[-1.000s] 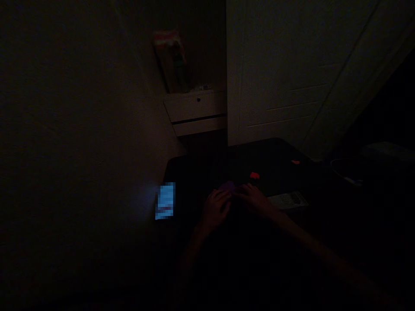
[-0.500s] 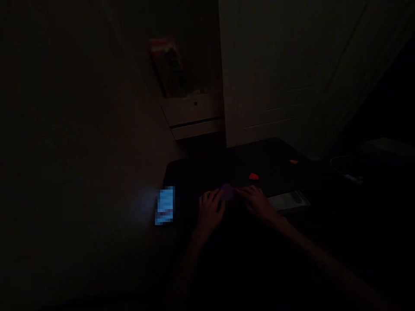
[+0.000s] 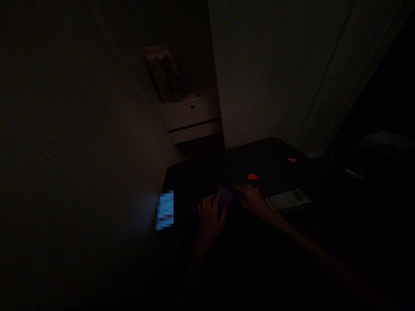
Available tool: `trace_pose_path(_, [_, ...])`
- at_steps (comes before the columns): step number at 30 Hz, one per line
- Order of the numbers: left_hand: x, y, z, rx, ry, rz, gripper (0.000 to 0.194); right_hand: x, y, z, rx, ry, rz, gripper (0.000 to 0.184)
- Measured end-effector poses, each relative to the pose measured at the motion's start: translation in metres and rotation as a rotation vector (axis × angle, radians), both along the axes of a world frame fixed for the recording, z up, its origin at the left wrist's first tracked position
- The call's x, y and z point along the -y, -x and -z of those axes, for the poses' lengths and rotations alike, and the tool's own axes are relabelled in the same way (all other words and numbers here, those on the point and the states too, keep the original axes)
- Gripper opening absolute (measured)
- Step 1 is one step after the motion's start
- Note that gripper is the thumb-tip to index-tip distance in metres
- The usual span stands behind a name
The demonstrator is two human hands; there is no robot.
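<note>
A small, roughly round, flat-looking purple piece [image 3: 225, 196] is between my two hands over the dark table; the dim light hides what it is made of. My left hand [image 3: 210, 211] grips its left edge with thumb and forefinger, the other fingers bent beside it. From the right, my right hand [image 3: 251, 198] pinches at the piece's upper right edge, its fingers close together. Beyond the hands lies a small red lump [image 3: 252, 176] on the table. A second, orange-red bit [image 3: 292, 160] sits farther right.
A lit phone screen [image 3: 165, 210], blurred into blocks, glows at the left edge of the dark table [image 3: 194, 172]. Printed paper [image 3: 288, 199] lies by my right forearm. Behind stand a drawer unit [image 3: 191, 116] with a box [image 3: 164, 73] on it and a pale door-like panel [image 3: 269, 65].
The view has shifted slightly. The purple piece shows more of its face and sits a little lower between my hands. Both hands stay at its edges.
</note>
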State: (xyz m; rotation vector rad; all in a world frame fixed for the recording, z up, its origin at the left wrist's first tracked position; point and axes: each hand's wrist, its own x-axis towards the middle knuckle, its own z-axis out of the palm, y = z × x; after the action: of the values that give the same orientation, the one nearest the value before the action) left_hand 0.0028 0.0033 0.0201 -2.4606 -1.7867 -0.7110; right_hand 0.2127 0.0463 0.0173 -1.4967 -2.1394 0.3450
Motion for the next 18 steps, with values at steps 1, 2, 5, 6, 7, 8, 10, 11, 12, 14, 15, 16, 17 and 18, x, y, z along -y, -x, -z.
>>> trace_pose_path(1, [0.0,-0.001,0.0,0.004,0.005,-0.001,0.051,0.0,0.001,0.001,-0.025,0.012,-0.009,0.044])
trace_pose_path(2, [0.0,-0.003,-0.001,0.008,0.009,0.001,0.051,0.0,0.002,0.003,-0.062,0.02,-0.021,0.044])
trace_pose_path(5, [0.003,-0.005,-0.002,0.018,0.014,0.004,0.046,-0.006,0.007,0.01,-0.184,0.021,-0.039,0.044])
trace_pose_path(6, [0.004,-0.005,-0.003,0.023,0.01,-0.01,0.043,-0.009,0.009,0.012,-0.217,0.019,-0.047,0.044])
trace_pose_path(7, [0.005,-0.005,-0.003,0.026,0.007,-0.027,0.042,-0.012,0.011,0.014,-0.246,0.017,-0.063,0.044])
trace_pose_path(8, [0.006,-0.005,-0.004,0.027,0.002,-0.046,0.041,-0.015,0.014,0.015,-0.274,0.014,-0.085,0.044])
trace_pose_path(10, [0.007,-0.003,-0.005,0.022,-0.002,-0.087,0.04,-0.021,0.018,0.016,-0.331,0.005,-0.142,0.046])
trace_pose_path(11, [0.007,-0.002,-0.006,0.017,-0.002,-0.101,0.04,-0.023,0.02,0.017,-0.356,-0.001,-0.171,0.047])
trace_pose_path(12, [0.006,-0.001,-0.007,0.012,-0.001,-0.105,0.04,-0.025,0.021,0.017,-0.375,-0.008,-0.197,0.047])
trace_pose_path(14, [0.003,-0.001,-0.01,-0.006,-0.004,-0.088,0.042,-0.027,0.02,0.018,-0.374,-0.037,-0.228,0.047])
trace_pose_path(15, [0.001,-0.002,-0.011,-0.019,-0.009,-0.065,0.043,-0.027,0.019,0.018,-0.348,-0.058,-0.231,0.047])
trace_pose_path(16, [-0.001,-0.004,-0.012,-0.035,-0.015,-0.038,0.044,-0.026,0.016,0.018,-0.307,-0.083,-0.222,0.047])
trace_pose_path(17, [-0.003,-0.006,-0.012,-0.053,-0.014,-0.017,0.045,-0.025,0.013,0.017,-0.259,-0.109,-0.206,0.046])
trace_pose_path(18, [-0.005,-0.008,-0.012,-0.072,-0.011,0.0,0.044,-0.023,0.01,0.017,-0.209,-0.129,-0.191,0.045])
